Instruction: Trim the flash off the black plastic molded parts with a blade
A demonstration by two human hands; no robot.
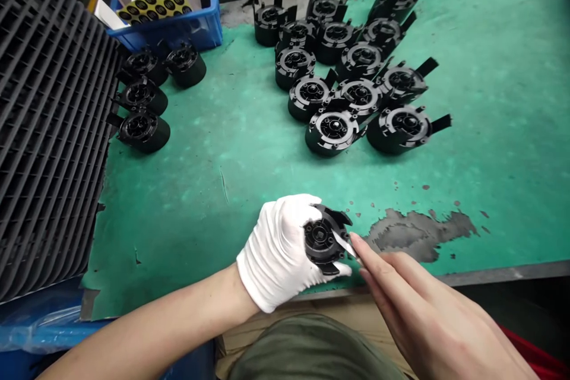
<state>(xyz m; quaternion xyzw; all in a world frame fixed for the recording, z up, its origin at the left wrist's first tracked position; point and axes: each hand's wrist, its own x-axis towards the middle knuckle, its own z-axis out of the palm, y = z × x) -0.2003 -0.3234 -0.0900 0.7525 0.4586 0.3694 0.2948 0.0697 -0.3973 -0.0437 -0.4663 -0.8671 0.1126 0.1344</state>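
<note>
My left hand (285, 249), in a white glove, is wrapped round a round black plastic housing (319, 236) near the front edge of the table. The housing's open face, with a hub in its middle and tabs at its rim, is turned up toward me. My bare right hand (409, 291) pinches a thin, pale, pointed blade (342, 243), perhaps a knife; its handle is hidden by my fingers. The blade's tip reaches over the rim of the housing, and I cannot tell whether it touches.
Several similar black housings (333, 129) stand grouped at the back centre and right of the green tabletop (214, 130). A smaller group (143, 130) sits at the left, beside a dark slatted stack (48, 113). Behind it is a blue bin (178, 32) holding cards and a yellow sticker sheet.
</note>
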